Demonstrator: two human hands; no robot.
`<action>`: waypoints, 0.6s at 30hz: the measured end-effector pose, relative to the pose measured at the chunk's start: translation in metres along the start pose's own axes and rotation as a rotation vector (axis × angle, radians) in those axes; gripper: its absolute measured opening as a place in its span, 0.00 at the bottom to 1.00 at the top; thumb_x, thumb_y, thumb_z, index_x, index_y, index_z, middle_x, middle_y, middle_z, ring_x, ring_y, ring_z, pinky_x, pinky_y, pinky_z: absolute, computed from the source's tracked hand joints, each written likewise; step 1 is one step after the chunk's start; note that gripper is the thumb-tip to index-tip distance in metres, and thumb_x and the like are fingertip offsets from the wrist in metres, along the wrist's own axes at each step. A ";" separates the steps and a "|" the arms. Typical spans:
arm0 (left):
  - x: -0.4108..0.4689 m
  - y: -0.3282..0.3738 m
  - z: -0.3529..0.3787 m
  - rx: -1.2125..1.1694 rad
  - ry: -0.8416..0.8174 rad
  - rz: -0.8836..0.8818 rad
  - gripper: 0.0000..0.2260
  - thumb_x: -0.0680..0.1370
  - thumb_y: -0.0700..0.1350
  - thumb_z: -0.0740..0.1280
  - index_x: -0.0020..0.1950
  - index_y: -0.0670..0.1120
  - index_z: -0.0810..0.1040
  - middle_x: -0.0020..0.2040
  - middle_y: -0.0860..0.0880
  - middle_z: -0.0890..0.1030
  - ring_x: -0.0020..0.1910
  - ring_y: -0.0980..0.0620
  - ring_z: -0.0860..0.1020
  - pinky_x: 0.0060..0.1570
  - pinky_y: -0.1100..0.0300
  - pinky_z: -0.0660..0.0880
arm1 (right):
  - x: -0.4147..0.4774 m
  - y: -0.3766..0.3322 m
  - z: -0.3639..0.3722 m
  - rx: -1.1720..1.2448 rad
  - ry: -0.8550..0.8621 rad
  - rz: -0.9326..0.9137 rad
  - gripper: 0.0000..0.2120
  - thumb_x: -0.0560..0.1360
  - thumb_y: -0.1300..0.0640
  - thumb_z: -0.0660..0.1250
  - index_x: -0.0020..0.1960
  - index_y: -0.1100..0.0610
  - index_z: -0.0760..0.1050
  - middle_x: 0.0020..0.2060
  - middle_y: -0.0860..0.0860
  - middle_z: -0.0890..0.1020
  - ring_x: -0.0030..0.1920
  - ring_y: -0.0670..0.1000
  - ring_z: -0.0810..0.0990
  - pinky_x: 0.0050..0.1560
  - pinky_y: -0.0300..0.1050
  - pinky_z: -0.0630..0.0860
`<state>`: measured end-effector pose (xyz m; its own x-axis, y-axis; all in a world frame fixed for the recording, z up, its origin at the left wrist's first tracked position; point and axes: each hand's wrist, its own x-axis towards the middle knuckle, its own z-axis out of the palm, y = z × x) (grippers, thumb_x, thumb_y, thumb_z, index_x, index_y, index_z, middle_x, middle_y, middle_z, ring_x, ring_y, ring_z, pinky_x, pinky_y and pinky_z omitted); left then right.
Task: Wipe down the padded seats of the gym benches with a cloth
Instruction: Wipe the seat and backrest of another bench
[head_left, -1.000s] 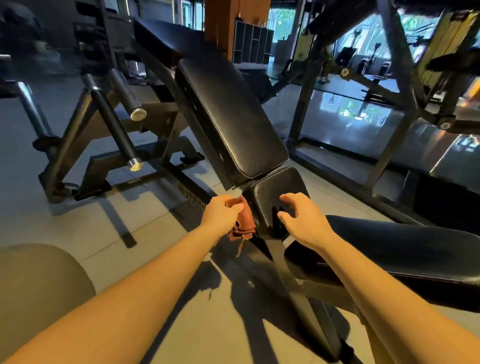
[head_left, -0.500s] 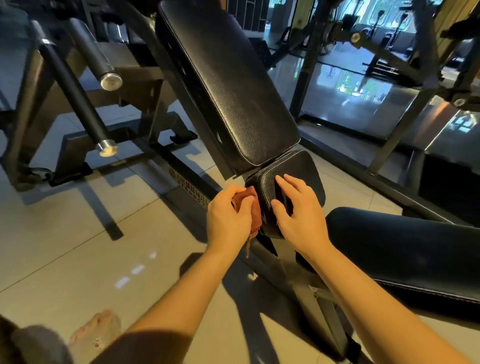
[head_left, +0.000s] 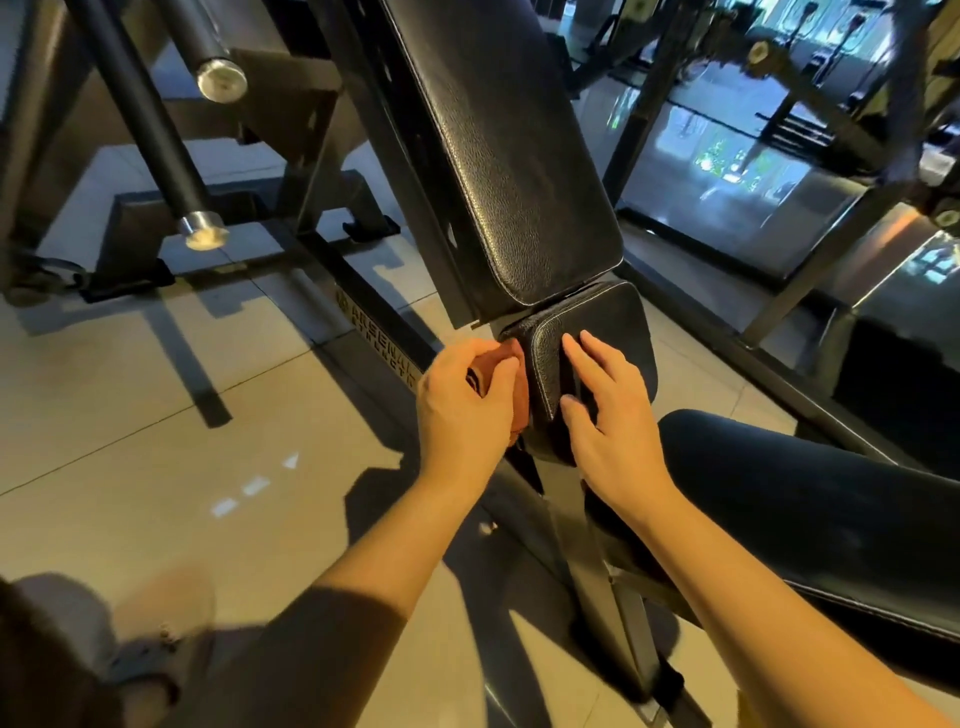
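Note:
A small black padded seat (head_left: 608, 332) sits below the long inclined black back pad (head_left: 509, 156) of a gym bench. My left hand (head_left: 462, 410) grips a rust-orange cloth (head_left: 517, 384) bunched against the seat's left side. My right hand (head_left: 608, 426) rests on the seat's front face with fingers spread and fairly straight. Most of the cloth is hidden under my left hand.
A second black padded bench (head_left: 831, 519) lies at lower right, close to my right forearm. The bench's dark steel frame (head_left: 384, 332) runs across the tiled floor (head_left: 156, 415). Steel-tipped bars (head_left: 202, 231) stand at upper left. A mirror wall and rack posts rise behind.
The view has come closer and lower to the seat. My left hand has slid the cloth up along the seat's left side. My right hand stays on the seat front.

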<state>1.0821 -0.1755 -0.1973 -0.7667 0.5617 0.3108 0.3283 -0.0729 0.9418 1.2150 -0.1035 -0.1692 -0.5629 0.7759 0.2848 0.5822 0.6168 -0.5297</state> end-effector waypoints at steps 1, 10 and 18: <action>-0.017 -0.005 0.004 -0.008 -0.020 -0.019 0.03 0.78 0.45 0.72 0.52 0.51 0.82 0.47 0.57 0.82 0.49 0.61 0.79 0.47 0.72 0.72 | 0.000 0.001 0.000 0.009 0.002 -0.005 0.29 0.82 0.59 0.64 0.80 0.45 0.62 0.79 0.44 0.62 0.79 0.45 0.56 0.77 0.48 0.58; -0.026 -0.004 0.015 0.026 -0.004 -0.078 0.02 0.76 0.45 0.73 0.47 0.52 0.82 0.43 0.58 0.81 0.45 0.60 0.79 0.45 0.68 0.74 | 0.003 0.010 -0.002 0.021 -0.023 -0.063 0.30 0.81 0.62 0.64 0.80 0.47 0.62 0.79 0.45 0.62 0.78 0.46 0.57 0.75 0.44 0.56; 0.010 0.007 0.012 -0.107 0.161 -0.124 0.07 0.76 0.42 0.72 0.43 0.55 0.81 0.40 0.56 0.83 0.43 0.57 0.81 0.45 0.63 0.75 | 0.000 0.012 -0.005 0.034 -0.071 -0.078 0.31 0.81 0.61 0.65 0.81 0.47 0.60 0.80 0.45 0.59 0.79 0.47 0.54 0.76 0.46 0.54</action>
<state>1.0832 -0.1608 -0.1894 -0.8786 0.4333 0.2006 0.1724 -0.1038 0.9795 1.2250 -0.0950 -0.1715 -0.6466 0.7138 0.2691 0.5154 0.6689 -0.5357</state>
